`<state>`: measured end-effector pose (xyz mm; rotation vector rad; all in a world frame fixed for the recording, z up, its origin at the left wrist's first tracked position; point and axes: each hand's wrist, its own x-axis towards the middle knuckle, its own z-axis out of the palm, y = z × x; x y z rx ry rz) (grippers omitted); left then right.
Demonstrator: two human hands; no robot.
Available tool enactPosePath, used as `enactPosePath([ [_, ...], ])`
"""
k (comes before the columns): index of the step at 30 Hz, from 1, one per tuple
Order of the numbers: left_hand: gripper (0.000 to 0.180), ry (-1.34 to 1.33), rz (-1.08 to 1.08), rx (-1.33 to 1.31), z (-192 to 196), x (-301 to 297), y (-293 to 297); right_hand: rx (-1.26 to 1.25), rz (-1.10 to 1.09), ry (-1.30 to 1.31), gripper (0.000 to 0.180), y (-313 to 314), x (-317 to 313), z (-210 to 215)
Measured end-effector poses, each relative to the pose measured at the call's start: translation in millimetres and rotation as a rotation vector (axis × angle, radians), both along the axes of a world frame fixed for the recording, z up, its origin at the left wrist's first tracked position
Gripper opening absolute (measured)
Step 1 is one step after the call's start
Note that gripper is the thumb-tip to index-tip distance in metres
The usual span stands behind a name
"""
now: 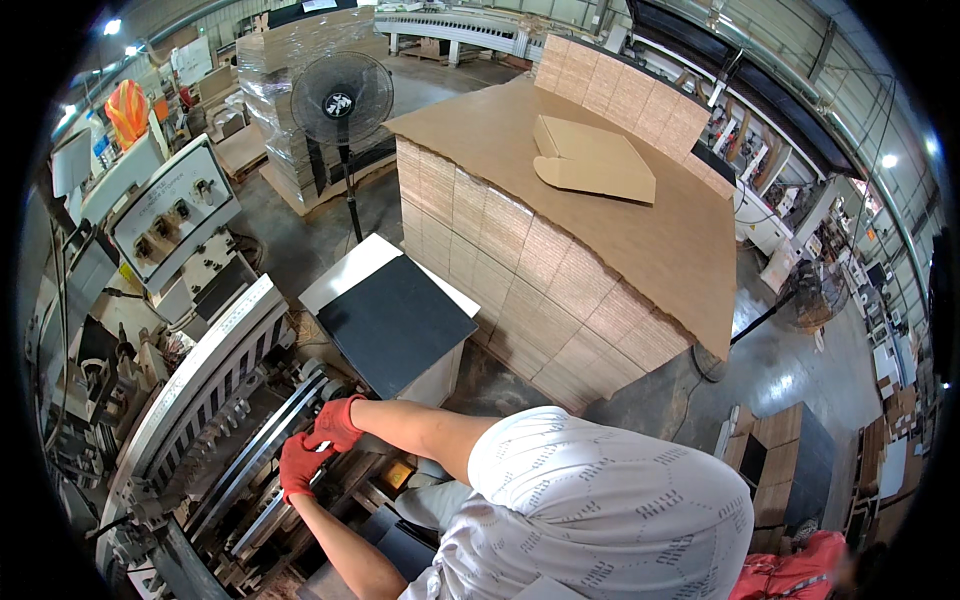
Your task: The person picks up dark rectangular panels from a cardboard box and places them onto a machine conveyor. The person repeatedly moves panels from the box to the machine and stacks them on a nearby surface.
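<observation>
1. White cloth with a grey pattern, a short-sleeved shirt (615, 480), filled the near right, closest to the camera.
2. From its sleeve the bare right forearm (425, 430) reached leftward; the left forearm (350, 545) came from the near edge, slanting left and away.
3. Both ended close together: the red-gloved right hand (337, 424) on the far side, the red-gloved left hand (299, 467) just nearer and to its left.
4. Fingers on both hands were bent rather than spread, the fingertips turned toward each other; whether they pinched anything small I could not tell.
5. Beneath and beside the hands, on the left, ran the machine's metal rails (262, 448), long, straight, narrow and shiny, slanting from near left toward the far right.
6. Left of these rails stood a long pale guard (192, 386) with dark slots.
7. Beyond the hands lay a flat black panel (395, 325); farther right rose a large stack of boards (500, 235).
</observation>
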<state>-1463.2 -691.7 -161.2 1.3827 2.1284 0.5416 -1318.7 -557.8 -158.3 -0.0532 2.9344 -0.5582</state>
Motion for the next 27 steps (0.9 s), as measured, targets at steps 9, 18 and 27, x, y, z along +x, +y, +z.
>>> enactPosePath([
  [9, 0.060, 0.184, -0.143, 0.204, -56, -39, -23, -0.050, 0.063, -0.056, 0.045, -15, -24, 18],
  [18, 0.046, 0.176, 0.154, 0.304, 3, -4, -50, -0.031, 0.062, -0.098, 0.049, -11, -29, 7],
  [27, 0.046, 0.173, 0.270, 0.448, -37, 11, -42, -0.002, 0.083, -0.039, 0.038, -10, -19, -4],
])
